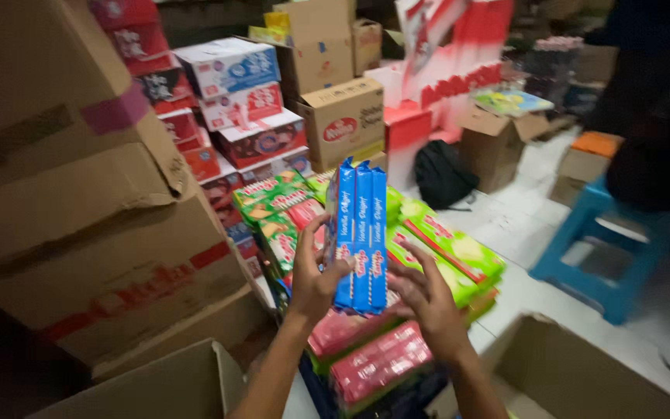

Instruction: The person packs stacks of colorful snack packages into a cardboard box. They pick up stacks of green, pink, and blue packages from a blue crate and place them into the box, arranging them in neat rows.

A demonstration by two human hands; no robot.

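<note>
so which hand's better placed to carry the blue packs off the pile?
Left, probably. The left hand already grips the upright blue packs along their side, fingers wrapped on. The right hand is open beside their lower end, fingers spread, not clearly gripping.

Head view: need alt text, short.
Two bare hands hold a bundle of long blue snack packs upright, the left hand gripping its side and the right hand open beside it. Below are stacked green and red snack packs, with cardboard boxes at left and a blue plastic stool at right.
</note>
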